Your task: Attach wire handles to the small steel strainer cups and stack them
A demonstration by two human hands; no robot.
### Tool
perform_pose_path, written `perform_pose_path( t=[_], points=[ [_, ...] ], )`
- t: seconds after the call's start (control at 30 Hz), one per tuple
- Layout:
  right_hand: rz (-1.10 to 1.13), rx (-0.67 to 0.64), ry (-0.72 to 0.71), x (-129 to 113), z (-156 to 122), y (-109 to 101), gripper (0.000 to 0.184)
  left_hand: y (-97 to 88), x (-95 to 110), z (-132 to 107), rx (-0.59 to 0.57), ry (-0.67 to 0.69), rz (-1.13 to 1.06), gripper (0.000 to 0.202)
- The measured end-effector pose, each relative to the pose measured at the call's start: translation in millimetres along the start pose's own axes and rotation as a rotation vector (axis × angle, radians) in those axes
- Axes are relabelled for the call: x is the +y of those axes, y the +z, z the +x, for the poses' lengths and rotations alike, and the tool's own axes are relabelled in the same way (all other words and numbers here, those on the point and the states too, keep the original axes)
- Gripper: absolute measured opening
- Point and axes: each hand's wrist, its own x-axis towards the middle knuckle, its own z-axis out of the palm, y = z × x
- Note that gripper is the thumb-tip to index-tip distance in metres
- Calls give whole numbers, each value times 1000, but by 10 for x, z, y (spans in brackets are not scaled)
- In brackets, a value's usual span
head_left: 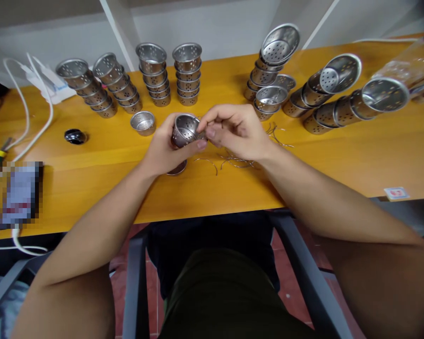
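My left hand (162,149) is closed round a small perforated metal cup (184,128), its mouth tipped up and thumb across the near side. At the cup's right rim my right hand (238,131) pinches with thumb and forefinger; what lies between those fingertips is too small to make out. Below my left hand, part of another round metal piece (177,168) shows on the table, mostly hidden. Several thin bent wires (242,163) lie loose under and beside my right hand. A single perforated cup (143,123) stands left of my hands.
Stacks of perforated cups line the back: upright or leaning ones on the left (153,70), strongly tilted ones on the right (342,106). A black shiny object (75,136), a phone (21,195) and white cables (49,113) occupy the left. A clear plastic bag (406,66) lies far right.
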Motion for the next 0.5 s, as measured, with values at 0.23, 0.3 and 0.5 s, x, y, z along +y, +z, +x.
perform_pose_path(
  t=[0.23,0.3,0.5],
  points=[
    [113,-58,63,-14,6,-42,61,-10,-135,-35,-24,25,-2,102],
    [118,-53,53,3,-2,-20,60,-5,-158,-35,-20,25,24,98],
    [130,-41,56,47,-28,15,50,16,-235,6,-25,192,35,98]
  ],
)
